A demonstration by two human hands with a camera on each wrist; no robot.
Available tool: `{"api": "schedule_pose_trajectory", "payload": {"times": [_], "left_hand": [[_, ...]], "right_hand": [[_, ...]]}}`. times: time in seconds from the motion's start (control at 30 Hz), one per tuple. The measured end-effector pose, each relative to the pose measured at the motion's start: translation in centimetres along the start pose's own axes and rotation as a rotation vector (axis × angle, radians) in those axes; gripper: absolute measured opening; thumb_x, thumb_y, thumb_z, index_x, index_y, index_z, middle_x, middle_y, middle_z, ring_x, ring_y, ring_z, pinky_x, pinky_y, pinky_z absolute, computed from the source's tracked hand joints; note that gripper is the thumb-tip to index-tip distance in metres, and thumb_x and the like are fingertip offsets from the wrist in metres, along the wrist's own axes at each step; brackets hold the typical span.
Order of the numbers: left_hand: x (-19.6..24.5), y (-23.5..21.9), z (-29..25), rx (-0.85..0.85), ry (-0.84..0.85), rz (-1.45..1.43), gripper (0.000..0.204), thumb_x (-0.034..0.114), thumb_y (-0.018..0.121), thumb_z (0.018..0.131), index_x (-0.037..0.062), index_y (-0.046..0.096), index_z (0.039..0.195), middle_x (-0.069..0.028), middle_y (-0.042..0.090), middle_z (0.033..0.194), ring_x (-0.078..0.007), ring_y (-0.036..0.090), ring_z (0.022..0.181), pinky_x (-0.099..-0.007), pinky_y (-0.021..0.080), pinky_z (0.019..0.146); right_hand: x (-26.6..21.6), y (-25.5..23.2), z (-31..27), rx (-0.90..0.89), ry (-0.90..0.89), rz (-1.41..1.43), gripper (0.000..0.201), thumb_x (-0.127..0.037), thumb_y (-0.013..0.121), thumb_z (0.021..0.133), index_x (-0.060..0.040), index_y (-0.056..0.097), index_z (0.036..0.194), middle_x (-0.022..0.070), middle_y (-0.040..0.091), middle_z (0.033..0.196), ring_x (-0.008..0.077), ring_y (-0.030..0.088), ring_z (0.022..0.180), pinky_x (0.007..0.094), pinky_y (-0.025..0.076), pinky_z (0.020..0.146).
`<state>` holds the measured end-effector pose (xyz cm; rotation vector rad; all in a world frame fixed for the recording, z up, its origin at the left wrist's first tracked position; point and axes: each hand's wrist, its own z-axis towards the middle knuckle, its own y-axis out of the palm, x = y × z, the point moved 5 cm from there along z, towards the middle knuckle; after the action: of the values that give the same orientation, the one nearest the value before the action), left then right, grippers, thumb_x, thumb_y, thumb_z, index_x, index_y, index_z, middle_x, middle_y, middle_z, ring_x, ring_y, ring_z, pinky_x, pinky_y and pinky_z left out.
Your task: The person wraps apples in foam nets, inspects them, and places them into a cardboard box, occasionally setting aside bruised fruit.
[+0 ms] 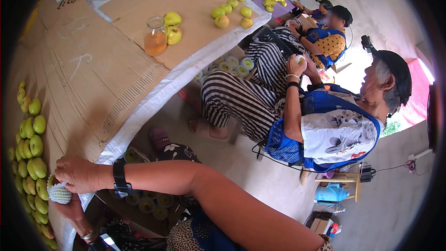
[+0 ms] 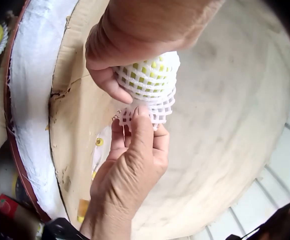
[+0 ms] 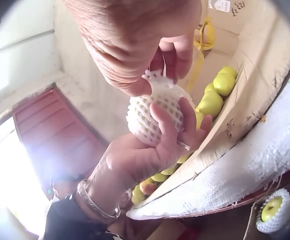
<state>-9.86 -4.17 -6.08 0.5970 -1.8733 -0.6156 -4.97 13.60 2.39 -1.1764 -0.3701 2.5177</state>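
Note:
A green apple in a white foam net sleeve (image 1: 60, 193) is between my two hands, over the cardboard by a row of apples (image 1: 35, 167). My left hand (image 3: 140, 152), with a silver bracelet at its wrist, cups the apple in its net from below, fingers bent round its side. My right hand (image 1: 76, 174), wearing a black wrist strap, pinches the loose end of the net. In the left wrist view, the thumb and fingers of that right hand (image 2: 130, 167) hold the net's edge, and green skin shows through the mesh.
Cardboard (image 1: 83, 83) covers the table, edged with white woven sheet (image 1: 153, 104). A glass jar (image 1: 155, 39) of amber liquid stands beside two apples. Below the edge, boxes hold netted apples (image 1: 160, 212). Other people sit alongside, the nearest in striped trousers (image 1: 241, 95).

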Motion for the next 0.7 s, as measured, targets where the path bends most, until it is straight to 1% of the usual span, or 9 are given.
{"api": "schedule_pose_trajectory", "payload": {"times": [0.03, 0.1, 0.13, 0.2, 0.3, 0.43, 0.53, 0.63, 0.7], "left_hand": [[0.1, -0.9, 0.6, -0.03, 0.01, -0.012, 0.041, 0.027, 0.037, 0.092, 0.0015, 0.046, 0.122, -0.014, 0.053, 0.119, -0.0273, 0.052, 0.109, -0.0406, 0.045, 0.093], [0.2, -3.5, 2.0, -0.05, 0.039, -0.022, 0.041, 0.027, 0.036, 0.092, 0.0015, 0.046, 0.123, -0.0143, 0.052, 0.121, -0.028, 0.051, 0.111, -0.0414, 0.042, 0.096], [0.3, -3.1, 1.8, -0.039, 0.059, -0.019, 0.041, 0.027, 0.036, 0.092, 0.0016, 0.045, 0.123, -0.0144, 0.051, 0.121, -0.0283, 0.051, 0.111, -0.0418, 0.041, 0.097], [0.4, -2.7, 1.4, 0.064, 0.094, -0.002, 0.043, 0.028, 0.036, 0.092, 0.0015, 0.044, 0.124, -0.0148, 0.05, 0.123, -0.0288, 0.049, 0.113, -0.0425, 0.04, 0.098], [0.0, 2.1, -1.5, 0.229, 0.079, -0.026, 0.047, 0.029, 0.035, 0.091, 0.0011, 0.038, 0.129, -0.0163, 0.044, 0.129, -0.0294, 0.045, 0.117, -0.0433, 0.036, 0.101], [-0.4, 3.8, -2.2, 0.165, 0.066, -0.024, 0.047, 0.03, 0.034, 0.092, 0.0019, 0.039, 0.129, -0.0152, 0.045, 0.128, -0.0287, 0.046, 0.117, -0.0424, 0.036, 0.101], [-0.6, 3.2, -2.1, 0.148, 0.076, 0.011, 0.047, 0.033, 0.034, 0.093, 0.0028, 0.039, 0.129, -0.0139, 0.046, 0.126, -0.0272, 0.046, 0.116, -0.0411, 0.038, 0.099], [-0.5, 2.6, -1.8, 0.115, 0.053, 0.053, 0.047, 0.035, 0.036, 0.093, 0.0033, 0.039, 0.128, -0.0131, 0.047, 0.124, -0.0257, 0.047, 0.116, -0.0401, 0.039, 0.098], [-0.5, 2.4, -1.8, 0.11, 0.048, 0.047, 0.047, 0.036, 0.037, 0.094, 0.0037, 0.039, 0.128, -0.013, 0.047, 0.124, -0.025, 0.048, 0.115, -0.0393, 0.04, 0.097]], "right_hand": [[-0.4, -0.1, 0.0, 0.017, -0.051, -0.054, 0.021, -0.01, 0.064, 0.064, -0.0004, 0.051, 0.077, 0.0139, 0.051, 0.083, 0.0329, 0.056, 0.075, 0.0418, 0.047, 0.064], [-0.2, 0.6, -0.4, -0.015, -0.001, -0.061, 0.022, -0.01, 0.063, 0.065, -0.0005, 0.05, 0.08, 0.0144, 0.051, 0.084, 0.0331, 0.056, 0.074, 0.0425, 0.047, 0.063], [-0.2, 1.0, -0.6, -0.03, 0.023, -0.064, 0.023, -0.01, 0.063, 0.065, -0.0005, 0.05, 0.082, 0.0147, 0.05, 0.085, 0.0332, 0.056, 0.073, 0.0428, 0.047, 0.062], [-0.1, 1.1, -0.6, -0.025, 0.039, -0.041, 0.027, -0.012, 0.064, 0.064, -0.0013, 0.05, 0.084, 0.0146, 0.05, 0.085, 0.0334, 0.055, 0.075, 0.0429, 0.046, 0.063], [-0.3, 0.0, -0.4, 0.006, 0.105, 0.033, 0.032, -0.014, 0.067, 0.062, -0.0029, 0.05, 0.086, 0.0141, 0.05, 0.085, 0.0334, 0.055, 0.078, 0.0423, 0.046, 0.065], [-0.8, -1.5, -0.1, 0.083, 0.191, 0.134, 0.035, -0.016, 0.07, 0.057, -0.0041, 0.051, 0.084, 0.0141, 0.051, 0.085, 0.034, 0.053, 0.082, 0.0411, 0.044, 0.07], [0.1, -0.3, -0.2, 0.051, 0.118, 0.061, 0.035, -0.016, 0.071, 0.057, -0.005, 0.051, 0.083, 0.0132, 0.051, 0.084, 0.0333, 0.052, 0.084, 0.0413, 0.043, 0.071], [-0.1, 0.1, -0.3, 0.004, 0.119, 0.041, 0.033, -0.014, 0.071, 0.058, -0.0054, 0.051, 0.083, 0.0115, 0.051, 0.084, 0.0319, 0.053, 0.082, 0.0408, 0.044, 0.069], [0.2, 0.4, -0.2, 0.072, 0.142, 0.083, 0.029, -0.012, 0.07, 0.059, -0.0055, 0.052, 0.081, 0.0112, 0.05, 0.084, 0.032, 0.053, 0.082, 0.0405, 0.044, 0.069]]}}
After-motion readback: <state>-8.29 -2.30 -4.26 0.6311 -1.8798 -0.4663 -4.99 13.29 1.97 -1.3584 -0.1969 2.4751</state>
